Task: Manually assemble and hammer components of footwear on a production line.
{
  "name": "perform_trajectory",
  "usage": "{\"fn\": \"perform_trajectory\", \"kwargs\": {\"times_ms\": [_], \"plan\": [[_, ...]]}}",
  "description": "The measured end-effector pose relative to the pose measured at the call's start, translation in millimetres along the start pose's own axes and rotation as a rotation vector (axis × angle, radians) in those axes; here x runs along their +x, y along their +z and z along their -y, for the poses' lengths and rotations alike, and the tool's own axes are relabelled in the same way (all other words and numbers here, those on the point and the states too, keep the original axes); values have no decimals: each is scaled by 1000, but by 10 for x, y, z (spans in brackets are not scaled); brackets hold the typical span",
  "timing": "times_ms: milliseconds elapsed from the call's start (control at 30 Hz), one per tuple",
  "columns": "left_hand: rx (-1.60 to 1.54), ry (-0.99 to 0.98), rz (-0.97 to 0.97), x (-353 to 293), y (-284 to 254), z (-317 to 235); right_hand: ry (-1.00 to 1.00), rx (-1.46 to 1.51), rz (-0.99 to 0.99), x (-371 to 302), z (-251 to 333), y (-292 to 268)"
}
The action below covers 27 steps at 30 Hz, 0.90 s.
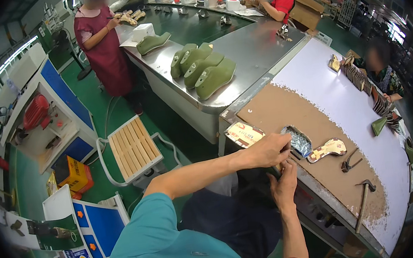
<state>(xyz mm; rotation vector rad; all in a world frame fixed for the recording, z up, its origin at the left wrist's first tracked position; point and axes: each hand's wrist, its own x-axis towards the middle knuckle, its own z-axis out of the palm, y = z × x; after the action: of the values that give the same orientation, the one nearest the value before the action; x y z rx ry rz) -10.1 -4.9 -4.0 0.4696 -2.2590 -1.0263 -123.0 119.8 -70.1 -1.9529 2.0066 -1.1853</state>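
Your teal short-sleeved shirt (pixel 162 233) fills the lower part of the view, nearest the camera. Beyond it, your bare left hand (pixel 273 150) and bare right hand (pixel 284 186) meet at the near edge of a brown-and-white-topped counter (pixel 283 104). The left fingers are bent close together; the right fingers curl up toward them, thumb apart. Whether the 2 hands pinch anything small between them is hidden, so I cannot tell.

Just beyond your left fingers sits a dark, rounded shallow tray (pixel 303 133) of shiny little pieces, too small to identify. Beside it lies a cream, yellow and brown sole-shaped piece (pixel 327 149). Farther right are dark metal pincers (pixel 350 162) and a wooden-handled hammer (pixel 363 206), its handle pointing toward the counter's near edge.

A knuckle catching the tray could tip it and scatter its contents. Your right forearm, sweeping along the edge, might knock the hammer down. Anything small in your fingers could drop, since your right hand appears to be off the counter.
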Motion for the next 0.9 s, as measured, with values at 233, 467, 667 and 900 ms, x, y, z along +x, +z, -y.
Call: {"fn": "perform_trajectory", "kwargs": {"times_ms": [233, 467, 667, 900], "plan": [[63, 146, -118, -165, 90, 102, 86, 120, 43, -88, -6, -203], [-34, -21, -143, -72, 53, 79, 294, -522, -310, -483, -1107, -1570], [298, 161, -4, 2, 137, 142, 651, -1073, -217, -1278, -2073, -2449], [313, -17, 159, -54, 108, 64, 664, -895, 36, -1389, -2222, -2678]]}}
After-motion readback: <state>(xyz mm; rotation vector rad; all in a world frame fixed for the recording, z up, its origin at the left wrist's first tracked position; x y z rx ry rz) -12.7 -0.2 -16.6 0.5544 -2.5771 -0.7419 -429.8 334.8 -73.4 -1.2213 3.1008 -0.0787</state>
